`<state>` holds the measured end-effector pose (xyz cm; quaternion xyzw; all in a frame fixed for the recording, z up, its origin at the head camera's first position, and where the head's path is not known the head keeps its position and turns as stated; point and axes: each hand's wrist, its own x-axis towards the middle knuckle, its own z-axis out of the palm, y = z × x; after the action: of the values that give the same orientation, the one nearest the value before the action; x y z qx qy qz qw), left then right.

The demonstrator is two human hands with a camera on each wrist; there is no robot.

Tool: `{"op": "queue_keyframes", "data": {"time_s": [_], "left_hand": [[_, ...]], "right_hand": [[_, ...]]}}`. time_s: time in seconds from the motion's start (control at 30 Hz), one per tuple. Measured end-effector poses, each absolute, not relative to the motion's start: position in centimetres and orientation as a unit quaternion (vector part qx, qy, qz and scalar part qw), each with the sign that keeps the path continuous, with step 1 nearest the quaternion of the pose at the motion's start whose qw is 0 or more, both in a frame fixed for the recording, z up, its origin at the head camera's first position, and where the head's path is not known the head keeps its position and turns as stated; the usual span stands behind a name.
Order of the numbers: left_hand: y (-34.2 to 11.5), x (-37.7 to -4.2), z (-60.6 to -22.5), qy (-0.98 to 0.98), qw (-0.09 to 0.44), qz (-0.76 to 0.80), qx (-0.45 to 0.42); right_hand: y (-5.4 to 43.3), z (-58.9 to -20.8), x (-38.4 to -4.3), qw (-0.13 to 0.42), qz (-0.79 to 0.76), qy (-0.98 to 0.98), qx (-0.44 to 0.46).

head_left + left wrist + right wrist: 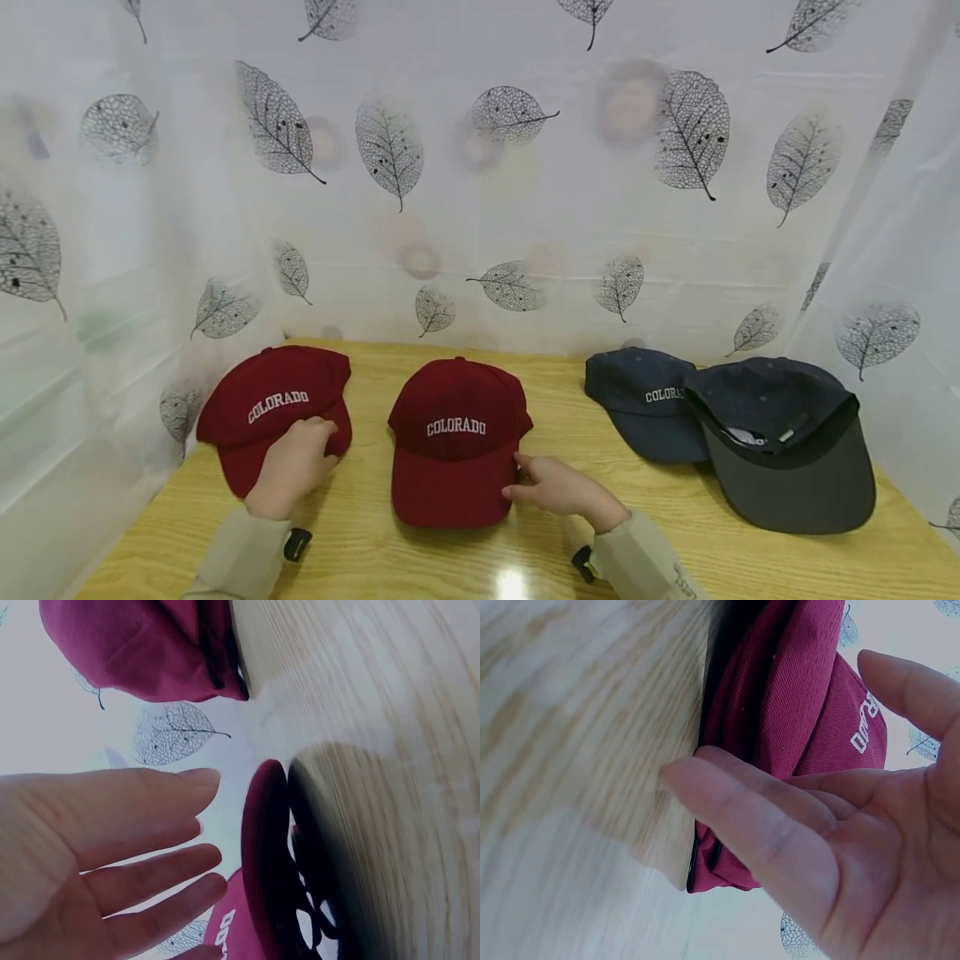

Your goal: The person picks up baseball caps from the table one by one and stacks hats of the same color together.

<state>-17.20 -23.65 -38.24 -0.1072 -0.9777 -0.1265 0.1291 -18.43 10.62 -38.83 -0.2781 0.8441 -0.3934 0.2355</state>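
Handling the two red caps looks to be the step in hand, with the right hand (558,487) at the middle red cap (459,446) and the left hand (292,467) at the left red cap (272,400). The middle cap sits upright on the wooden table (367,504), its lettering and brim facing the person; the left cap stands to its left, turned somewhat to one side. The right hand is open, its fingers fairly straight and parted, the tips against the side of the brim without curling round it. The left hand is also open: in the left wrist view thumb and fingers lie extended and apart, close to the brim of the left cap, though whether they touch it I cannot tell. To the right are a dark blue cap (648,425) and a grey-brimmed cap (795,487), which overlaps it and shows its inside. As I judge it, the next move calls for a choice at the middle brim: moving the cap would need thumb and fingers to close on that edge, while leaving it would need the fingertips to come away gently, without turning the brim
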Motion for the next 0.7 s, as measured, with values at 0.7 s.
{"op": "queue_keyframes", "data": {"time_s": [0.7], "left_hand": [[-25.0,-17.4,-39.5,-0.987,0.098,-0.094,-0.090]], "right_hand": [[10.5,-38.9,-18.6,0.218,-0.376,0.849,-0.300]]}}
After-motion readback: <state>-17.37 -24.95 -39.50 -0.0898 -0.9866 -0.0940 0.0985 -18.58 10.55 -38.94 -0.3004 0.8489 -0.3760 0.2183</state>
